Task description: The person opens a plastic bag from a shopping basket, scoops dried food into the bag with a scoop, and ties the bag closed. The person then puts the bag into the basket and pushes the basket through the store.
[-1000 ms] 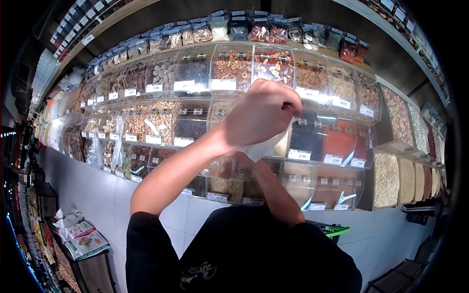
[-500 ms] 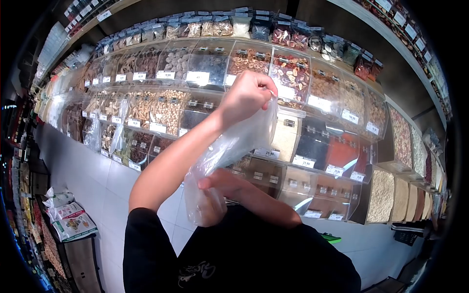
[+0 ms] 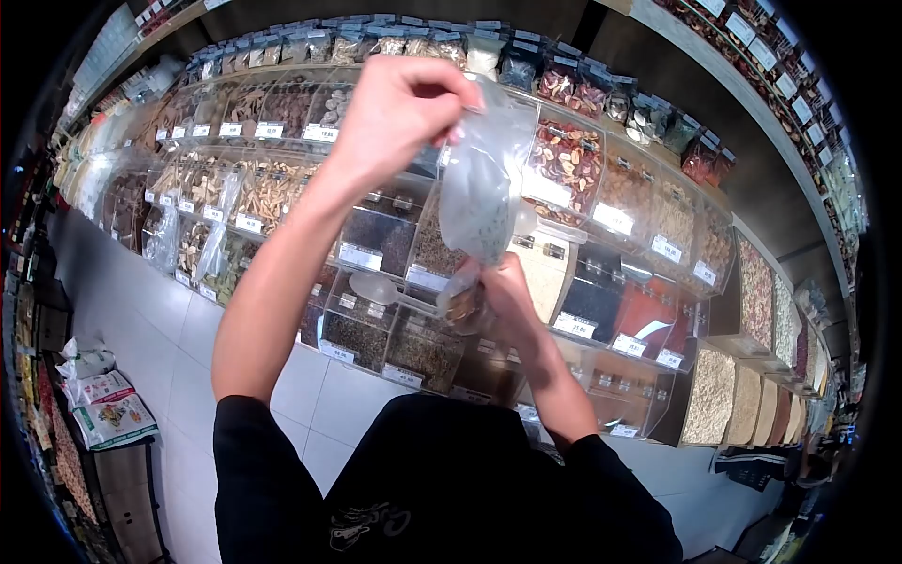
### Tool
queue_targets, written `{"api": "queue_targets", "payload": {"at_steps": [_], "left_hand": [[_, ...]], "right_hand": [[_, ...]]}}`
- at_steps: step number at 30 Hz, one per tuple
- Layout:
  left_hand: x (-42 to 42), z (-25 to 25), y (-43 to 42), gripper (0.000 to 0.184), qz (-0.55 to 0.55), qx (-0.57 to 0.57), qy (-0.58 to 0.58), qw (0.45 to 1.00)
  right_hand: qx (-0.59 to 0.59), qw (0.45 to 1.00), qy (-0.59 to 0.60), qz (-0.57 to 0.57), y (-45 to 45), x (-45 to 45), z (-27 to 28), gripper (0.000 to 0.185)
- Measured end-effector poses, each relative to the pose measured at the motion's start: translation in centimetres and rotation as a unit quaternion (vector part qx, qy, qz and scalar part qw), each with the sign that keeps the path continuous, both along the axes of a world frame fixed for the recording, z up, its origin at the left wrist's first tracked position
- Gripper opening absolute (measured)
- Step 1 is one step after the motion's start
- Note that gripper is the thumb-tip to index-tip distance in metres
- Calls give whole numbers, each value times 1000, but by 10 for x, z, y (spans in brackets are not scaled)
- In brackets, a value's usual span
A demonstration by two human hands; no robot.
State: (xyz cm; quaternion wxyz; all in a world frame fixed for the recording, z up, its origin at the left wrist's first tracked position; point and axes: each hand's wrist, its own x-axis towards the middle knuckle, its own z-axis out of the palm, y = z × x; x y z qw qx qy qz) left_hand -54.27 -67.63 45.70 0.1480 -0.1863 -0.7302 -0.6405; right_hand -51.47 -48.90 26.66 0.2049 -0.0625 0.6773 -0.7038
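Observation:
A clear plastic bag [image 3: 484, 174] hangs stretched between my two hands, in front of the bins. My left hand [image 3: 409, 108], raised high, pinches the bag's upper end between thumb and fingers. Lower down, my right hand [image 3: 505, 287] is closed around the gathered, narrowed part of the bag. Below that grip the bag's bottom [image 3: 463, 308] bulges and looks brownish; whether that is contents or the bin seen through it I cannot tell. Just left of it, a clear plastic scoop [image 3: 376, 288] lies at the front of the bins.
Tiered clear bins with price labels span the front, holding dried goods such as red-and-tan slices [image 3: 566, 160]. Small filled packets [image 3: 484, 52] line the shelf above. Open grain bins [image 3: 711, 390] stand at right. Printed bags [image 3: 111, 409] lie on a cabinet at lower left.
My left hand has moved up and left with the bag's upper end. My right hand has risen and moved right, from the bag's low end to its narrowed part. The view has shifted slightly.

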Motion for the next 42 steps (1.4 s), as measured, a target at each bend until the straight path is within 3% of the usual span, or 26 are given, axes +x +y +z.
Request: {"api": "queue_targets", "payload": {"at_steps": [1,3,4,9,11,12,14,17,20,21,23,24,25,26,28,29,31,32,34,36,37,39,40,42], "left_hand": [[-1,-6,-22,16,18,3,-7,1000],[2,-25,-47,16,39,32,-15,999],[5,-32,-51,15,55,54,-20,997],[10,-44,-67,14,86,50,-19,995],[17,-59,-78,13,122,102,-42,986],[20,-72,-85,13,157,134,-59,977],[32,-112,-101,12,221,199,-89,951],[63,-161,-103,10,262,402,-118,869],[93,-206,-97,11,219,564,-111,789],[99,-211,-82,14,254,629,-143,721],[92,-249,-54,15,161,729,-133,652],[88,-245,-34,13,145,774,-145,599],[88,-232,-18,11,111,791,-131,588],[76,-242,-7,11,30,835,-91,542],[54,-234,-1,13,-25,849,-67,523],[31,-252,-6,14,-96,844,-42,527],[14,-224,-15,29,-76,823,-57,559],[15,-205,-22,28,-74,853,-62,514],[-15,-211,-30,23,-361,771,106,514],[-30,-213,-37,17,-438,658,208,577],[-15,-196,-50,15,-379,611,226,657],[2,-186,-79,5,-256,480,89,834],[6,-185,-87,2,-228,410,97,878],[25,-172,-100,15,-178,349,-2,920]], "right_hand": [[51,998,-15,17,16,-10,16,9],[65,991,107,38,34,-26,17,11],[138,981,122,60,41,-38,11,13],[220,961,116,123,34,-64,17,12],[218,960,132,118,23,-82,24,14],[273,940,168,116,16,-101,23,16],[360,884,283,92,-5,-137,23,23],[449,773,441,77,-62,-165,39,29],[444,746,492,69,-132,-180,54,29],[425,764,481,63,-159,-182,55,29],[383,799,461,46,-213,-189,51,30],[348,814,461,63,-240,-188,48,31],[314,827,458,84,-266,-184,42,32],[257,828,485,114,-288,-174,35,25],[75,908,289,294,-318,-141,39,16],[-15,913,167,372,-327,-118,41,14],[-13,885,53,462,-321,-39,80,14],[-11,866,-2,499,-321,-16,93,14],[120,787,168,582,-312,10,93,17],[52,667,245,702,-281,36,93,16],[27,622,230,748,-260,42,96,16],[60,523,220,821,-220,38,96,14],[-5,515,204,832,-198,37,101,14],[81,460,262,845,-163,13,115,9]]}}
